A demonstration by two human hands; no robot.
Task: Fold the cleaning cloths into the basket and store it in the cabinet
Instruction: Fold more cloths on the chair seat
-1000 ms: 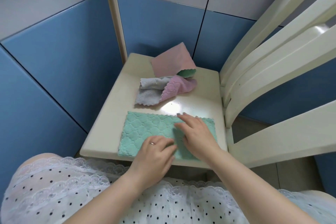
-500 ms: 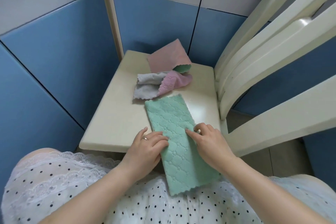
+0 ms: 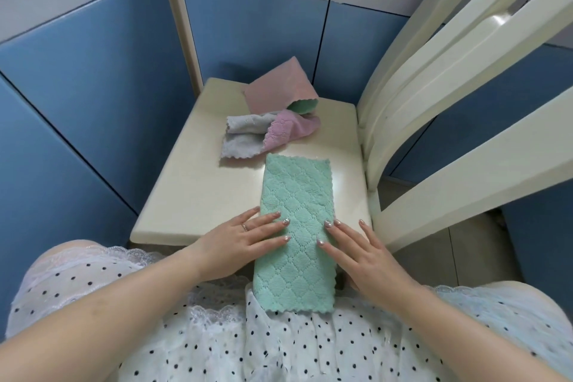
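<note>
A green quilted cloth (image 3: 297, 214), folded into a long strip, lies lengthwise on the cream chair seat (image 3: 198, 183), with its near end hanging over the front edge onto my lap. My left hand (image 3: 248, 242) rests flat on the strip's left edge, fingers spread. My right hand (image 3: 356, 254) lies flat on its right edge. At the back of the seat sits a loose heap: a grey cloth (image 3: 245, 133), a pink textured cloth (image 3: 288, 129), and a pink cloth with a green underside (image 3: 279, 90) propped up. No basket is in view.
The chair's cream slatted back (image 3: 434, 71) rises on the right. Blue cabinet panels (image 3: 93, 87) stand to the left and behind the seat. My dotted white skirt (image 3: 217, 335) fills the bottom. Tiled floor (image 3: 465, 257) shows under the chair on the right.
The green cloth was turned from lying crosswise to lying lengthwise, and now sits straighter. Both hands moved from pinching its sides to lying flat on its edges.
</note>
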